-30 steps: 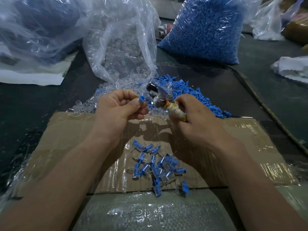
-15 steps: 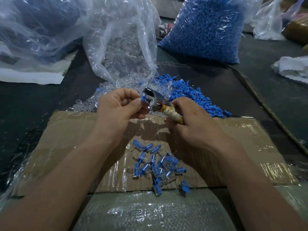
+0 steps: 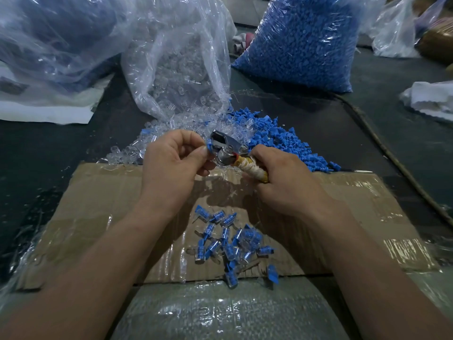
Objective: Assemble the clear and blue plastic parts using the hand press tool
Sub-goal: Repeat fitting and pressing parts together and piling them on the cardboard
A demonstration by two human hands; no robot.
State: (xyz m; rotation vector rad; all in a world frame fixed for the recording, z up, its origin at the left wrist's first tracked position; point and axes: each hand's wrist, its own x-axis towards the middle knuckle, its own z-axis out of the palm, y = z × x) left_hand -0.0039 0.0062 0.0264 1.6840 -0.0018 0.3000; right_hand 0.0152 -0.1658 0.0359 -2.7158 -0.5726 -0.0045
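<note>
My left hand (image 3: 171, 158) pinches a small blue plastic part (image 3: 210, 146) between thumb and fingers and holds it against the metal jaw of the hand press tool (image 3: 226, 149). My right hand (image 3: 286, 182) grips the tool's cloth-wrapped handle (image 3: 250, 168). Whether a clear part sits under the blue one is hidden by my fingers. Several assembled blue-and-clear pieces (image 3: 232, 244) lie on the cardboard sheet (image 3: 98, 204) below my hands. Loose clear parts (image 3: 127, 153) and loose blue parts (image 3: 282, 138) are heaped just beyond the tool.
An open clear bag of clear parts (image 3: 179, 65) stands behind my hands. A full bag of blue parts (image 3: 301, 40) stands at the back right. More plastic bags (image 3: 54, 38) fill the back left. A cord (image 3: 392, 158) runs along the dark table on the right. Bubble wrap (image 3: 220, 312) covers the near edge.
The tool and the blue part came together: the gap between my hands has narrowed, and the part now sits at the tool's jaw.
</note>
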